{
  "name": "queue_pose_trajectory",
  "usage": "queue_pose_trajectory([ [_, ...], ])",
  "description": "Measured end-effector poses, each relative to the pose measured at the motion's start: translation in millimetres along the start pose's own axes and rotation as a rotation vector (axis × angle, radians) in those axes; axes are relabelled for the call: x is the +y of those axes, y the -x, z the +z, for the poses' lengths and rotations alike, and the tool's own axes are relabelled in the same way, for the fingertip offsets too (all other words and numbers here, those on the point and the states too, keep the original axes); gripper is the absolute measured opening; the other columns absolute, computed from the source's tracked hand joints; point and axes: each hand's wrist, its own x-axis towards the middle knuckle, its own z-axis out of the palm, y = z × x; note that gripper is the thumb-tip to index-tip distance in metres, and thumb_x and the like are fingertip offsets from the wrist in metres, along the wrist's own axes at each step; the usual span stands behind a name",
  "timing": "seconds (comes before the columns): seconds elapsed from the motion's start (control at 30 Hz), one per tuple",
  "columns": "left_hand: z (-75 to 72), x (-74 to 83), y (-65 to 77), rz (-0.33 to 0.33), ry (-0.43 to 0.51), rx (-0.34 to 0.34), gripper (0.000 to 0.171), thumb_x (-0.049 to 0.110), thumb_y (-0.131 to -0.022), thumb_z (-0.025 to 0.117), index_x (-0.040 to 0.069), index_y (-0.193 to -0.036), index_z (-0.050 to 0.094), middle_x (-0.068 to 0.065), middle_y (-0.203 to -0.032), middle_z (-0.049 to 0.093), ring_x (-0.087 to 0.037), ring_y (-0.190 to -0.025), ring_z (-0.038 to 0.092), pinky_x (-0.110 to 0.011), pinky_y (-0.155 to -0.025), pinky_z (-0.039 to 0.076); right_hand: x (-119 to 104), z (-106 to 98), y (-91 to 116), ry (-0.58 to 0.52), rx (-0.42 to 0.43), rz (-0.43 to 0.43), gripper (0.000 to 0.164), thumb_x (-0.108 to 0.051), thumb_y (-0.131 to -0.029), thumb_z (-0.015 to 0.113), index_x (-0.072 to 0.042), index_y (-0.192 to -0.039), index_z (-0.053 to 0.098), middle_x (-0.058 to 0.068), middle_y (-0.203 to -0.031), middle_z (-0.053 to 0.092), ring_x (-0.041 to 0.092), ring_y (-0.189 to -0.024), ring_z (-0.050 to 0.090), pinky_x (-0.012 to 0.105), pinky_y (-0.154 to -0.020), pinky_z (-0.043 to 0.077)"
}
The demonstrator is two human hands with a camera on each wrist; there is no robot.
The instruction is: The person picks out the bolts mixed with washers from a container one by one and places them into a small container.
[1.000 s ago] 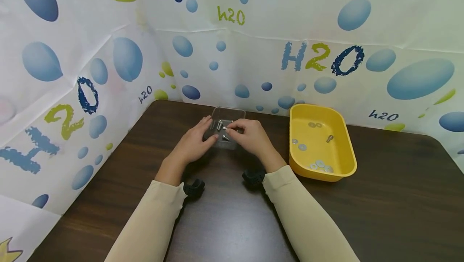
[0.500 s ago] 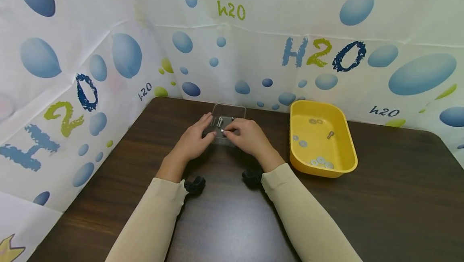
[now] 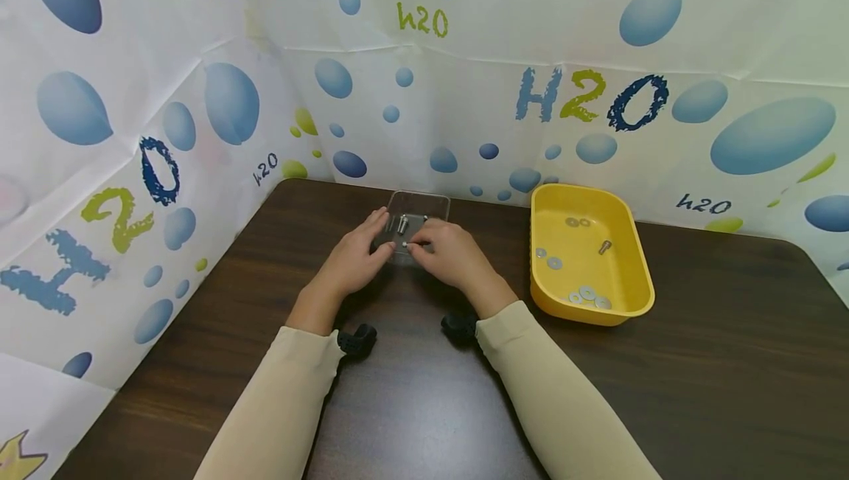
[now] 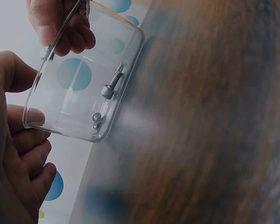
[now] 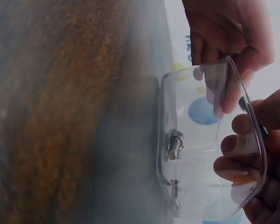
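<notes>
A clear plastic box (image 3: pixel 419 205) with an open top stands on the dark wooden table. My left hand (image 3: pixel 350 260) holds its left side, thumb at the near rim and fingers along the outside, as the left wrist view shows. My right hand (image 3: pixel 452 251) is over the near right part of the box. Its thumb and fingertips pinch a small metal bolt (image 4: pixel 47 52), mostly covered by the fingers. On the box floor lie a larger bolt (image 3: pixel 402 225) and a smaller metal fastener (image 4: pixel 97 121), seen through the wall in the left wrist view.
To the right stands a yellow tray (image 3: pixel 640 273), holding several flat washers (image 3: pixel 587 293) and one bolt (image 3: pixel 605 247). A white sheet printed with blue drops (image 3: pixel 443 160) rises behind the table (image 3: pixel 398 406) and along its left side. Both wrists carry black straps.
My right hand has shifted slightly left and nearer to me over the box, the pinched piece moving with it. The left hand stays at the box's side. The head view has tilted slightly.
</notes>
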Motion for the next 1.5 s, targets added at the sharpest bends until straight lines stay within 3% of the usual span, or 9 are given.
queue_pose_trajectory([
  [0.47,0.7,-0.5,0.0,-0.020,0.007,0.001,0.063,0.035,-0.099,0.045,0.006,-0.154,0.032,-0.006,-0.163,0.024,-0.021,-0.151,0.020,-0.048,-0.120,0.023,-1.0,2.9,-2.6,0.080,-0.054,-0.013,0.024,-0.024,-0.098,0.058,-0.011,-0.093,0.078,0.001,-0.099,0.070,0.017,-0.089,0.065,0.035,-0.084,0.055],
  [0.97,0.6,0.0,-1.2,-0.018,0.005,-0.006,0.064,0.035,-0.099,0.046,0.005,-0.154,0.032,-0.007,-0.163,0.024,-0.023,-0.151,0.020,-0.048,-0.120,0.023,0.2,3.1,-3.0,0.078,-0.083,0.004,0.025,-0.024,-0.099,0.056,-0.010,-0.095,0.077,0.003,-0.100,0.070,0.018,-0.090,0.065,0.036,-0.085,0.055],
  [1.5,2.1,-1.0,-1.7,-0.022,0.003,0.005,0.063,0.035,-0.099,0.047,0.007,-0.154,0.033,-0.005,-0.163,0.026,-0.021,-0.151,0.021,-0.047,-0.120,0.025,2.2,3.3,-0.1,0.049,-0.057,-0.013,0.023,-0.024,-0.098,0.059,-0.010,-0.096,0.078,0.002,-0.102,0.070,0.018,-0.094,0.065,0.036,-0.089,0.054],
])
